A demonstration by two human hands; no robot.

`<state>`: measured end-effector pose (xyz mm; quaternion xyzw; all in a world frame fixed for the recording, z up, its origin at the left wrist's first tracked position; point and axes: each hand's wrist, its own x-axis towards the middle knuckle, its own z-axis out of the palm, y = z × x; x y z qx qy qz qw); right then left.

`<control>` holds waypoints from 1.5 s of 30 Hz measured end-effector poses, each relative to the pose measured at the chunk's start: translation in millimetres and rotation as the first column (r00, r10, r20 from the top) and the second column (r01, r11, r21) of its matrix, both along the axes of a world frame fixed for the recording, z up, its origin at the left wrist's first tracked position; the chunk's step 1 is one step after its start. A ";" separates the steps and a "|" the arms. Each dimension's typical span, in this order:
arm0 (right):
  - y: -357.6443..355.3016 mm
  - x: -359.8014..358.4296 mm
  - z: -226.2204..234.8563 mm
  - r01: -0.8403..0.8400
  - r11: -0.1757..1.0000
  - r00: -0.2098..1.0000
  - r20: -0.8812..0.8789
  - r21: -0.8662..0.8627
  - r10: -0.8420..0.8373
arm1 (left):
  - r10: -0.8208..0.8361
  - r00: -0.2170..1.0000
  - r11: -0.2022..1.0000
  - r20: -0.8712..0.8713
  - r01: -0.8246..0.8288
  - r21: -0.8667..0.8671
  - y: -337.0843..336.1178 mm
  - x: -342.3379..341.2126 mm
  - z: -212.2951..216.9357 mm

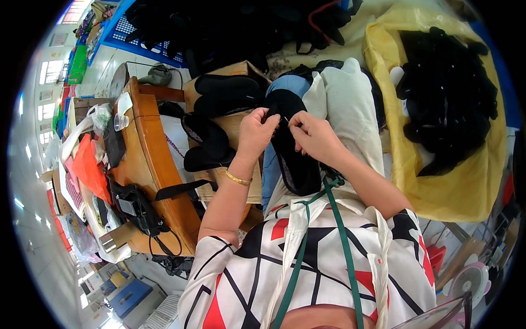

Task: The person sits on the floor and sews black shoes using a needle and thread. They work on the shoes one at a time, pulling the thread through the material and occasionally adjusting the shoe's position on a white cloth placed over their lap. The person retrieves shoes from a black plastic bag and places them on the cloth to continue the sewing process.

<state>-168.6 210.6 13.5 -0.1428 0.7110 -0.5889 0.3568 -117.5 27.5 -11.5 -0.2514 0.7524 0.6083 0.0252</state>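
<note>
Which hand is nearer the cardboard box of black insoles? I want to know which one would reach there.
Left. The left hand sits right beside the cardboard box, at its edge; the right hand lies farther away, over the lap.

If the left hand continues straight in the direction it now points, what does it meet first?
The left hand points up and right and already pinches the black fabric shoe piece. Just past it, the right hand's fingertips likely come first, though depth is unclear.
</note>
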 end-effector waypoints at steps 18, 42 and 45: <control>-11.6 -0.1 -33.5 -0.013 0.984 0.899 -0.429 0.179 0.090 | 0.061 0.997 0.996 0.041 -0.064 0.068 3.4 -0.2 0.9; -6.7 -7.0 -29.6 -0.101 0.896 0.593 -0.697 0.432 0.403 | 0.040 0.972 0.956 0.231 -0.105 0.274 -4.5 -10.4 15.8; -4.8 -13.3 -31.3 -0.128 0.910 0.619 -0.685 0.393 0.383 | 0.033 0.974 0.957 0.225 -0.096 0.274 -4.4 -11.0 15.7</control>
